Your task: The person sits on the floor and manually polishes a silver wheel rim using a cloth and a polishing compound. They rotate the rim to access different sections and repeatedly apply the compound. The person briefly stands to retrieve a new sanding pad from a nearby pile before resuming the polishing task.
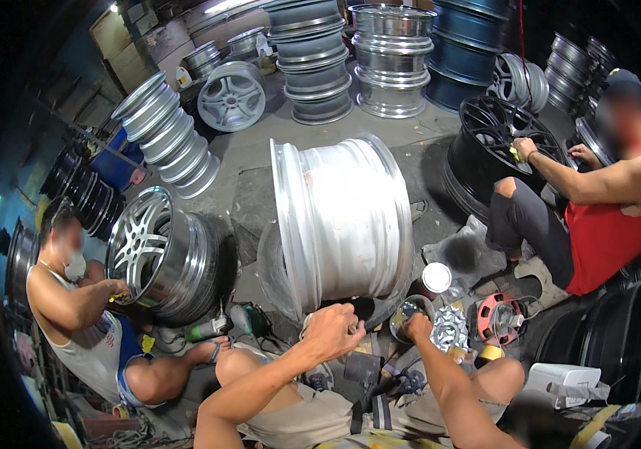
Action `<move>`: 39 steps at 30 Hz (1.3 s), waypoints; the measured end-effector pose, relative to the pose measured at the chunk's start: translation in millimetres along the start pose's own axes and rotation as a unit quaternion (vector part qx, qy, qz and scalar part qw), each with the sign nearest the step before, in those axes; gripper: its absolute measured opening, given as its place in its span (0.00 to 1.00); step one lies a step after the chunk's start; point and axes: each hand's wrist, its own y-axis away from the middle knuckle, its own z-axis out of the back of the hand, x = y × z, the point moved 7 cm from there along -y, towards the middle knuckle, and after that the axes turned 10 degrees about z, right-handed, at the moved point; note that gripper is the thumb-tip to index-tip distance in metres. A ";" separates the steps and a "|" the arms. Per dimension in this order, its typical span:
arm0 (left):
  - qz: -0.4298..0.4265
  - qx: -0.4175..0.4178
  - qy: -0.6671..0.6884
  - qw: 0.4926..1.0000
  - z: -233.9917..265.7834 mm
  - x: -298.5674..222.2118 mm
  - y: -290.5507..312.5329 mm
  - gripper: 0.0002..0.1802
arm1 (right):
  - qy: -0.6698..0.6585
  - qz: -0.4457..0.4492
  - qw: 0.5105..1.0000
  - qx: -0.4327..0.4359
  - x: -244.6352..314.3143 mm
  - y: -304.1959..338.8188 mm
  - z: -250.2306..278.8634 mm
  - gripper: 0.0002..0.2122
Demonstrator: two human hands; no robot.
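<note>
Chrome rim stacks (350,60) ranged at back; black wheel (489,146) being wiped by red-shirted person (605,209); polished rim (160,254) gripped by masked person (74,314) at left.

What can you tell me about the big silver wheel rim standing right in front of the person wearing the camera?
The silver wheel rim stands on edge on the grey floor, its wide barrel facing the camera. It looks like bare, dull metal, brushed rather than polished, with a raised lip at each side. Its spoked face is turned away and hidden. The left hand rests at its lower edge, gripping something small there that I cannot make out. The right hand is beside it, over a small round tin.
</note>
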 end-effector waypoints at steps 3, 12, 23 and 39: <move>0.014 -0.058 0.034 0.998 29.7 -7.5 -12.6 0.09 | -0.005 0.006 0.999 -0.042 -6.3 -2.4 -6.0 0.07; 0.016 -0.148 -0.054 0.987 67.8 -22.1 -32.3 0.25 | -0.112 0.136 0.982 -0.069 19.6 2.3 20.1 0.05; 0.099 -0.139 -0.298 0.939 62.7 -15.4 -74.1 0.40 | -0.092 0.038 0.968 0.229 28.0 36.9 32.5 0.26; 0.011 0.105 -0.139 0.985 11.5 -17.3 -3.7 0.14 | -0.078 0.181 0.977 0.079 -6.9 1.1 9.3 0.13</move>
